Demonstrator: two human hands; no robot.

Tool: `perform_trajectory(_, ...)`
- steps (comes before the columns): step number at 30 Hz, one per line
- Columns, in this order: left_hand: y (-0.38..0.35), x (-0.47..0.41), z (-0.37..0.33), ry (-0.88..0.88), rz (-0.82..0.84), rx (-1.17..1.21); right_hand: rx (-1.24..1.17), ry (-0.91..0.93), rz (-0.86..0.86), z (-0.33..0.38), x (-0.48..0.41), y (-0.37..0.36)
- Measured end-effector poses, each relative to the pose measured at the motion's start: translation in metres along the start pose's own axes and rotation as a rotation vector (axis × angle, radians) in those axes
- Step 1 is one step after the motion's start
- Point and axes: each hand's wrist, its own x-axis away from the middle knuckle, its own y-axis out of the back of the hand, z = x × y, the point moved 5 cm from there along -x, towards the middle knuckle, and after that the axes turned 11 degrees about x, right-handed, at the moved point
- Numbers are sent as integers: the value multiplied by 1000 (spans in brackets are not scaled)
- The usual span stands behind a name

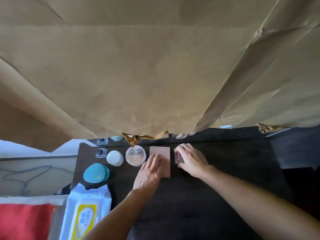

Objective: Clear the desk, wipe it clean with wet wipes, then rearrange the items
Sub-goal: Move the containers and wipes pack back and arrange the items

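Note:
On the dark desk (pixel 199 201) a row of cosmetics lines the back edge. My left hand (pixel 150 172) lies flat with straight fingers on a pink rectangular case (pixel 160 151). To the right of the case, my right hand (pixel 190 160) curls over a small dark reddish compact (pixel 178 157) and grips it against the desk. Left of the pink case stand a clear round jar (pixel 136 155), a pale round container (pixel 115 158) and a small square glass bottle (pixel 100 152). A teal round puff case (pixel 96 173) sits nearer me. The wet wipes pack (pixel 84 215) lies at the desk's left front.
Brown paper (pixel 138 75) hangs over the whole back, its torn lower edge just above the row of items. A red cloth (pixel 24 220) lies off the desk at the lower left. The desk's right half is bare dark surface.

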Motion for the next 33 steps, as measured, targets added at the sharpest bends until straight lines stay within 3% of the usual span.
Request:
perform_trajectory(7, 6, -1, 0, -29, -53, 62, 16, -28, 32, -2, 15, -4)
perform_trajectory(11, 19, -1, -20, -43, -55, -86, 3, -91, -55, -18, 49, 8)
perform_trajectory(14, 29, -7, -51, -88, -95, -61, -11, -164, -103, -39, 86, 19)
perform_trajectory(23, 43, -11, -218, -331, -132, -9, 9, -321, -216, -131, 238, 41)
perform_trajectory(33, 27, -6, -422, -485, -239, 100, 14, -486, -418, -254, 423, 64)
